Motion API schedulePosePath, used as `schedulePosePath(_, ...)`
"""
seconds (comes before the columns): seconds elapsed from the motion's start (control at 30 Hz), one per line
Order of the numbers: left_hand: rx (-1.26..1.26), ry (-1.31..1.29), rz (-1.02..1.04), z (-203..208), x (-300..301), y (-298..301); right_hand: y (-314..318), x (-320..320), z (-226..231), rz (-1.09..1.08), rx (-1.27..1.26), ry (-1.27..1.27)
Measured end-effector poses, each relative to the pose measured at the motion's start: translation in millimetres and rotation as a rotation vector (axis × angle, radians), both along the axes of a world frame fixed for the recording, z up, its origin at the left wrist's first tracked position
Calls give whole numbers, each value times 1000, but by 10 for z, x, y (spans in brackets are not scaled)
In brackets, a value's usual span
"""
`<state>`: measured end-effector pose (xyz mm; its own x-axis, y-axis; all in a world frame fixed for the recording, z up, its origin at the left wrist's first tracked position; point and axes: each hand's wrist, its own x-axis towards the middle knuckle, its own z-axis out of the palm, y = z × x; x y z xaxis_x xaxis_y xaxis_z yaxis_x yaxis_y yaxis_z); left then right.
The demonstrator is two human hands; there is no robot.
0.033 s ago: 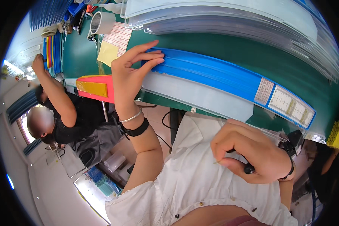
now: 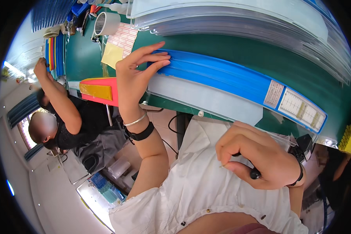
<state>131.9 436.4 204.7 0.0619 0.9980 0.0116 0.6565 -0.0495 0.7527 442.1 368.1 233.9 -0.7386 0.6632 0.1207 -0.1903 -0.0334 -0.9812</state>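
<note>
A long blue plastic panel point(image 2: 214, 72) lies slantwise on the green work table. At its right end are a small printed label point(image 2: 274, 94) and a framed window point(image 2: 302, 110) with a gridded scale. My left hand point(image 2: 138, 70) grips the panel's left end between thumb and fingertips. In front of my white shirt, my right hand point(image 2: 257, 156) is closed around a tool with a black, round-ended handle point(image 2: 255, 173). Its thumb and forefinger are pinched together at a tiny pale tip; the tool's kind is hidden by the fingers. A pale translucent sheet point(image 2: 206, 99) lies along the panel's near edge.
Clear plastic covers point(image 2: 238, 19) are stacked along the far side of the green table point(image 2: 222, 45). A tape roll point(image 2: 106, 23), a label sheet point(image 2: 122, 37) and a red-and-yellow block point(image 2: 99, 91) lie left. Another person point(image 2: 66, 121) sits beyond the left side.
My right hand has shifted slightly left with the black-handled tool. My left hand and the blue panel stay in place. The other person's raised arm has moved a little.
</note>
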Motion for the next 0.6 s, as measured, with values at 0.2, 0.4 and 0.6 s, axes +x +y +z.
schedulePosePath(0.2, -78, -24, -58, 96, -170, 62, -76, -159, 16, 30, 73, -20)
schedulePosePath(0.4, -141, -41, -39, 140, -151, 142, -127, -296, 21, 119, 45, 142)
schedulePosePath(0.6, -60, -31, -16, 121, -149, 57, -82, -176, 51, 132, -107, 247)
